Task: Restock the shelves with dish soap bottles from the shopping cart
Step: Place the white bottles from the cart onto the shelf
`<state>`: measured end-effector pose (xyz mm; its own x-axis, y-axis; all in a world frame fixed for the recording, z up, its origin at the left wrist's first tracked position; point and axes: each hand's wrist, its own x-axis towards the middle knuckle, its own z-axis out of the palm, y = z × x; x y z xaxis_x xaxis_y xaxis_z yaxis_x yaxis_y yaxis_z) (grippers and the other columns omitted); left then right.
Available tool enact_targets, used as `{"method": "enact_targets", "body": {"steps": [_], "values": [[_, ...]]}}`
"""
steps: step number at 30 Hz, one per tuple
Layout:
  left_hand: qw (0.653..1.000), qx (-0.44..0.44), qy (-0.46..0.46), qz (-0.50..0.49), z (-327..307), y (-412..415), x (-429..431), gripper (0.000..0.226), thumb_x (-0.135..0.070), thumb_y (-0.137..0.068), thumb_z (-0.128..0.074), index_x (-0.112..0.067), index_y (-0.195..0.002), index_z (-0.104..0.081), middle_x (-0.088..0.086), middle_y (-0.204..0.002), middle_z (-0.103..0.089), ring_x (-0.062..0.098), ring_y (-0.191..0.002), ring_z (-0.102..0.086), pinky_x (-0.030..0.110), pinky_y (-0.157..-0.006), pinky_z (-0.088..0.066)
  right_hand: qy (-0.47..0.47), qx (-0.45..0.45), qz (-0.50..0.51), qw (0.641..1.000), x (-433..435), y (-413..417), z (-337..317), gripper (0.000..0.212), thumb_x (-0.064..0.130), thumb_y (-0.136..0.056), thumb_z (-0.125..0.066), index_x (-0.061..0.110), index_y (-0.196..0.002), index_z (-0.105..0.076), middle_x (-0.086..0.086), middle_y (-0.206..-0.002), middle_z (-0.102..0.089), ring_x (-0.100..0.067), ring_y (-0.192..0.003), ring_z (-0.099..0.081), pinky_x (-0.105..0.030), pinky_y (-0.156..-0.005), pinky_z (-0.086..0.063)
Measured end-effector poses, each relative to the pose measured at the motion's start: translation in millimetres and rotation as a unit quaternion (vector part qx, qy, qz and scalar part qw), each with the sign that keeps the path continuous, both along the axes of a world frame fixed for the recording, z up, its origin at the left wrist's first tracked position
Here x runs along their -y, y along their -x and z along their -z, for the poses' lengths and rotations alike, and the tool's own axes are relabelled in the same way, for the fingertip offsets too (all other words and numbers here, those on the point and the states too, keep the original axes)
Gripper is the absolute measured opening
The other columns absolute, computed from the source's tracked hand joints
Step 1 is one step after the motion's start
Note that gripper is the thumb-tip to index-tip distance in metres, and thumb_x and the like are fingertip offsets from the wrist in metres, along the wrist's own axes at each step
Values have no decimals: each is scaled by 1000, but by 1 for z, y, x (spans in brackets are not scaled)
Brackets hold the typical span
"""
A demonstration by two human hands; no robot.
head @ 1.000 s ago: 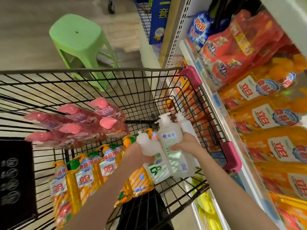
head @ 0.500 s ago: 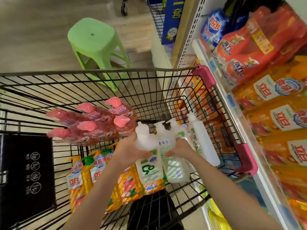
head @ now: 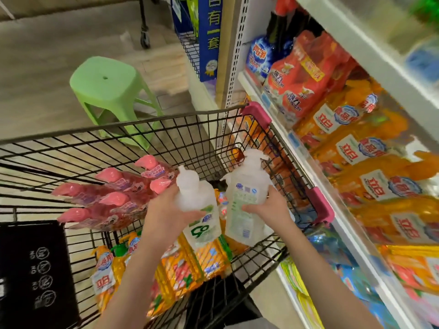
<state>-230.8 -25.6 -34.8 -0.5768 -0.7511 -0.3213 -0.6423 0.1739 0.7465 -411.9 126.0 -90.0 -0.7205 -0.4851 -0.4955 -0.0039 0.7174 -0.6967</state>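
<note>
She is gripping a clear pump bottle [head: 202, 210] in her left hand [head: 166, 217] and another [head: 245, 200] in her right hand [head: 270, 207], lifting both clear of the cart [head: 142, 124] toward the shelf [head: 308, 167].

Bright even indoor light, motion blur throughout, wide-angle bending at edges

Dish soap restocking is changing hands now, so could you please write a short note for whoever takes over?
Left hand grips one clear pump bottle; right hand grips a second clear bottle, both held over the cart.
In the cart: pink bottles and orange bottles.
Shelves on the right hold more orange soap.
Done: two bottles picked up. Left: shelve them, then the cart's remaining stock.
</note>
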Motion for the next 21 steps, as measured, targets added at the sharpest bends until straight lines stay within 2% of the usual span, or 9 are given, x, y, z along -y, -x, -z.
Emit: {"method": "enact_targets", "body": {"steps": [3, 5, 7, 8, 10, 12, 14, 17, 21], "values": [[999, -29, 24, 5, -31, 2, -5, 53, -19, -59, -88, -34, -90, -48, -11, -80, -56, 21, -80, -59, 36, -70, -52, 68, -28, 65, 995, -14, -16, -32, 58, 16, -63, -86, 20, -109, -51, 9, -97, -60, -6, -81, -58, -16, -63, -43], [998, -61, 31, 10, -51, 3, -9, 56, -18, -57, -89, -31, -95, -50, -9, -82, -56, 20, -83, -59, 32, -71, -51, 113, -42, 106, 987, -24, -26, -54, 58, 15, -61, -87, 24, -106, -51, 13, -96, -62, -1, -83, -60, -24, -72, -50], [993, -111, 26, 17, -69, 3, -14, 57, -14, -55, -89, -31, -98, -55, -16, -84, -58, 13, -79, -60, 24, -65, -51, 148, -61, 130, 978, -36, -35, -74, 60, 14, -59, -88, 25, -106, -53, 12, -99, -64, -6, -88, -64, -31, -75, -53], [991, -131, 28, 25, -79, 3, -18, 59, -14, -54, -89, -31, -101, -59, -17, -87, -60, 11, -81, -61, 27, -68, -53, 166, -75, 136, 974, -43, -38, -85, 60, 13, -58, -88, 23, -106, -54, 10, -100, -66, -9, -90, -65, -32, -75, -54], [986, -155, 39, 49, -98, 3, -27, 65, -16, -53, -89, -32, -109, -62, -12, -95, -63, 15, -87, -61, 34, -73, -54, 197, -99, 146, 964, -57, -46, -109, 59, 12, -58, -88, 25, -106, -56, 11, -101, -67, -6, -89, -66, -29, -72, -55], [978, -190, 38, 70, -118, 3, -38, 71, -15, -53, -89, -37, -114, -60, -8, -100, -65, 15, -84, -61, 29, -67, -51, 226, -118, 150, 955, -73, -54, -134, 59, 10, -59, -88, 32, -103, -55, 15, -100, -66, 2, -85, -65, -20, -67, -54], [969, -225, 41, 94, -140, 4, -53, 71, -12, -53, -89, -43, -109, -58, -10, -98, -66, 11, -81, -61, 22, -64, -46, 251, -136, 153, 946, -92, -63, -159, 62, 8, -59, -87, 39, -100, -52, 18, -99, -65, 8, -84, -63, -14, -62, -52], [953, -269, 50, 131, -172, 6, -80, 71, -10, -52, -90, -49, -101, -55, -18, -96, -64, -3, -87, -59, 13, -67, -41, 283, -169, 167, 929, -126, -73, -190, 64, 10, -58, -88, 39, -103, -52, 20, -99, -64, 11, -84, -61, -9, -60, -49], [932, -326, 33, 157, -208, 11, -130, 78, -11, -38, -95, -52, -92, -56, -24, -88, -66, -8, -79, -61, 13, -67, -48, 314, -220, 190, 904, -186, -84, -219, 66, 13, -55, -90, 42, -102, -53, 16, -100, -67, 1, -91, -64, -18, -71, -51]]}}
